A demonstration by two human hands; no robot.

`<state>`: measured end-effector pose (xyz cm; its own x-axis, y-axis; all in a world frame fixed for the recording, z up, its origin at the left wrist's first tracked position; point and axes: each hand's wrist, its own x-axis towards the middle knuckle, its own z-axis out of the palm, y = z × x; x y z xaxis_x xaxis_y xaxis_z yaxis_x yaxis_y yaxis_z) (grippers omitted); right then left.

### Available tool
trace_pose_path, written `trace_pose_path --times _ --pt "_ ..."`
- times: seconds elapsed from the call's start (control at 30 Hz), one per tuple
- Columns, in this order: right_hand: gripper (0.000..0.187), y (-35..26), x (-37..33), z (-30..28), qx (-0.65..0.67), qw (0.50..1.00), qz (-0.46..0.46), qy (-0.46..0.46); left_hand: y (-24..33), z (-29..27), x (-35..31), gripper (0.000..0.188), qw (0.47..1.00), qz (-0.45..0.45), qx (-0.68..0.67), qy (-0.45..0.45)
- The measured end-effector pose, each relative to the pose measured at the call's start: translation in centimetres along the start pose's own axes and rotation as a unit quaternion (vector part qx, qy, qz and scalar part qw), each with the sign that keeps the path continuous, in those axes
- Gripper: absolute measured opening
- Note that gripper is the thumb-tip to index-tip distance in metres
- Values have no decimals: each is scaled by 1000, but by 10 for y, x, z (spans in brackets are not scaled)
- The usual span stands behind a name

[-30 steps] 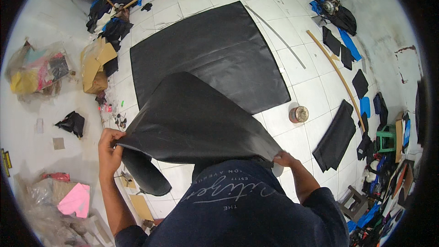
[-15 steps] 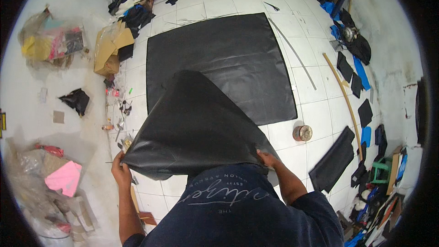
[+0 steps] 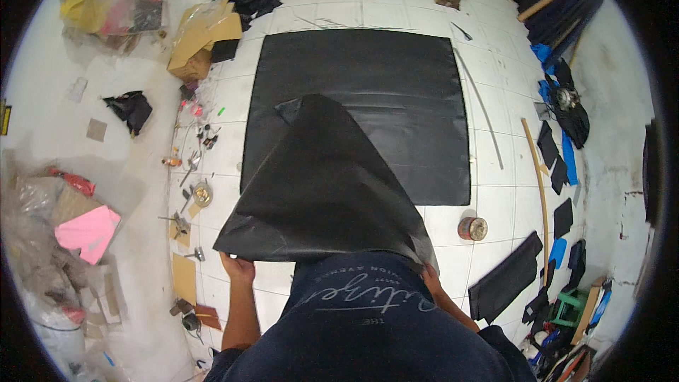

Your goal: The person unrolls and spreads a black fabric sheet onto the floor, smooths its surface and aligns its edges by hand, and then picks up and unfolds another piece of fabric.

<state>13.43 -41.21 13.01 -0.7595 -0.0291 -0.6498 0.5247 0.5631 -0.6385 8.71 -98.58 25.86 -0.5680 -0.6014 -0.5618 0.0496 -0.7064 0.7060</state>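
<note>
A black leather-like sheet [image 3: 325, 184] hangs between my hands, its far part rising to a folded peak. My left hand [image 3: 239, 267] is closed on the sheet's near left corner, the fingers partly hidden by the material. At the near right edge, my right hand [image 3: 430, 280] grips the same sheet beside my shirt. Beyond it, a larger black sheet [image 3: 382, 64] lies spread on the white tiles with slight crease lines across it. The held sheet covers the near left part of this spread sheet. Whether the two touch I cannot tell.
Right of the sheets stands a round tin [image 3: 472, 228], with a folded black cloth [image 3: 506, 277] nearer me. A thin metal strip [image 3: 481, 110] and a long wooden stick [image 3: 536, 198] lie farther right. Small tools and a round dish [image 3: 202, 194] line the left wall, below a cardboard box [image 3: 194, 60].
Both hands have drawn the held sheet's near edge closer to my body. My left hand has come inward. The view has shifted, uncovering more tools on the left.
</note>
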Motion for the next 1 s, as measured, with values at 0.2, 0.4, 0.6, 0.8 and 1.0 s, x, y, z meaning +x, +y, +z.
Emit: trace_pose_path --times 0.2,0.4,0.6,0.8,1.0 --pt "47 -12 -4 43 122 992 43 4 12 9 36 60 990 11 -126 63" --pt "25 -37 13 51 -130 978 38 159 35 25 71 69 942 -68 -264 196" --pt "23 -90 42 13 -27 929 -81 359 73 17 135 50 997 6 -73 -10" --pt "27 -209 86 -99 -26 837 -178 518 121 169 111 83 957 283 60 -26" --pt "27 -339 59 -215 -143 795 -243 538 212 277 81 62 878 454 133 -72"
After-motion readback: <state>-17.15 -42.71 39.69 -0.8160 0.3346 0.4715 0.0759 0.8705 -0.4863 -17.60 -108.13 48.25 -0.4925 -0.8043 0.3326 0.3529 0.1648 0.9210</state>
